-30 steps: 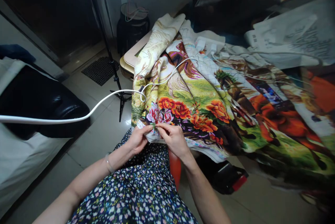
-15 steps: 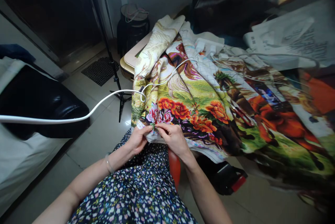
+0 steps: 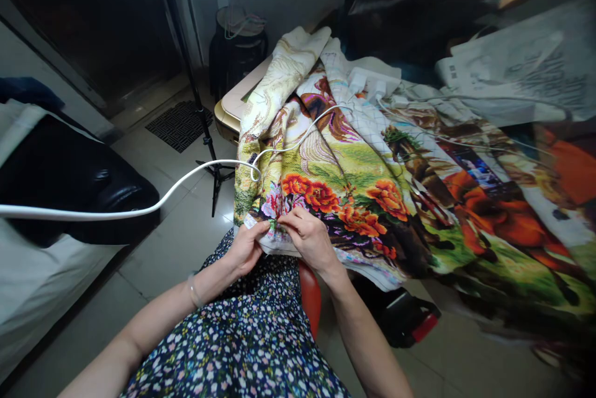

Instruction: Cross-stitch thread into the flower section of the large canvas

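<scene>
A large cross-stitch cloth (image 3: 326,149) with orange and pink flowers drapes over the table's edge down to my lap. Its pale lower border is gripped by my left hand (image 3: 248,248), the thumb lying on top of the fabric and the other fingers beneath. Just right of that thumb, over the pink flowers, my right hand (image 3: 307,236) is closed in a pinch close to the cloth. Whatever sits between those fingertips is too small to make out. A small white label-like patch (image 3: 250,221) shows beside my left thumb.
A white cable (image 3: 139,210) crosses from the left over the cloth toward a white power strip (image 3: 375,79). A second picture cloth with horses (image 3: 503,212) spreads to the right. Left stands a black tripod (image 3: 205,131); a red stool (image 3: 310,298) shows beside my lap.
My right hand has lifted slightly away from the border, and its fingers have curled more. My left hand stays in place on the cloth.
</scene>
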Tool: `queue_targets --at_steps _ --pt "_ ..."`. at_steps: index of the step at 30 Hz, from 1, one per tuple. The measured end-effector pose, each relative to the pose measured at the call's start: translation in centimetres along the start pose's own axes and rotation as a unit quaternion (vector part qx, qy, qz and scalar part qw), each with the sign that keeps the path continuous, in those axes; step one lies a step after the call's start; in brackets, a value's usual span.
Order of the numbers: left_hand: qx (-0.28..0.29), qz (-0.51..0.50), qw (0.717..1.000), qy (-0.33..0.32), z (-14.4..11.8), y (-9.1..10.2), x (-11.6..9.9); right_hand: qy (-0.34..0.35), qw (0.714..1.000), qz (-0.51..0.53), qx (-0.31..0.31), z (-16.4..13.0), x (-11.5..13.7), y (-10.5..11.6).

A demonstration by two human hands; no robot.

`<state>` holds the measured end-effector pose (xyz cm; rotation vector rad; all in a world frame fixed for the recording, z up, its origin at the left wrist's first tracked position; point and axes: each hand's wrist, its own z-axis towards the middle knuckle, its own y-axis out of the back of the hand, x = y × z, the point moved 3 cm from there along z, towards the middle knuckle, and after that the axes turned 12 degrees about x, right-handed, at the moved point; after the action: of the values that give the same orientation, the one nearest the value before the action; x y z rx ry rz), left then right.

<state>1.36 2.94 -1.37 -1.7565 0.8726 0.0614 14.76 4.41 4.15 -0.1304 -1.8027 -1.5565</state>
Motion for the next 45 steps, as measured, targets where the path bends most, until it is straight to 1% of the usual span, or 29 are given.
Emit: queue_targets --at_steps 4,8,11,19,24,27,30,34,36,38,39,40,41,42,43,44,45 --pt "-0.008 0.006 1.000 0.004 0.0 -0.1 -0.1 0.011 1.000 -0.005 -0.004 -0.1 -0.1 -0.1" --pt "-0.010 0.011 1.000 0.004 -0.1 -0.3 -0.1 0.015 1.000 0.023 0.010 -0.2 -0.4 -0.5" --pt "-0.009 0.009 1.000 0.003 -0.1 -0.3 -0.2 0.015 0.999 0.041 0.008 -0.2 -0.5 -0.7" --pt "-0.004 0.018 1.000 -0.001 0.0 -0.1 -0.1 0.015 0.997 0.075 -0.019 -0.1 -0.4 -1.0" --pt "-0.006 0.029 1.000 -0.002 0.1 0.1 0.1 -0.002 0.994 0.094 -0.051 0.0 0.7 -1.0" --pt "-0.011 0.029 0.999 -0.012 0.1 0.2 0.2 -0.011 0.997 0.064 -0.034 0.1 1.7 -1.1" --pt "-0.004 0.031 0.999 -0.018 0.0 0.2 0.3 -0.019 1.000 -0.008 -0.015 0.2 2.3 -1.2" --pt "0.015 0.038 0.999 -0.021 0.0 0.1 0.3 -0.035 0.996 -0.080 -0.011 0.8 2.5 -1.7" --pt "0.016 0.040 0.999 -0.024 -0.1 0.0 0.3 -0.020 0.997 -0.077 -0.018 0.9 2.9 -1.8" --pt "0.019 0.042 0.999 -0.025 -0.2 -0.2 0.2 0.023 0.998 -0.016 -0.056 0.6 3.8 -0.8" --pt "0.026 0.041 0.998 -0.025 -0.2 -0.3 0.2 0.043 0.994 0.042 -0.086 0.2 4.3 0.1" --pt "0.033 0.040 0.998 -0.025 -0.2 -0.3 0.1 0.060 0.984 0.113 -0.122 -0.3 4.7 1.4" --pt "0.038 0.039 0.998 -0.024 -0.2 -0.4 0.1 0.064 0.966 0.191 -0.162 -0.9 5.0 3.0" --pt "0.038 0.037 0.998 -0.023 -0.2 -0.4 0.1 0.061 0.939 0.272 -0.202 -1.6 5.1 4.7" --pt "0.036 0.036 0.998 -0.021 -0.2 -0.3 0.0 0.071 0.906 0.340 -0.244 -2.2 5.2 6.4" --pt "0.033 0.036 0.999 -0.020 -0.1 -0.2 0.0 0.080 0.870 0.382 -0.302 -2.9 5.1 8.1" --pt "0.032 0.036 0.999 -0.019 -0.1 -0.2 0.1 0.100 0.839 0.385 -0.371 -3.6 5.0 9.5"
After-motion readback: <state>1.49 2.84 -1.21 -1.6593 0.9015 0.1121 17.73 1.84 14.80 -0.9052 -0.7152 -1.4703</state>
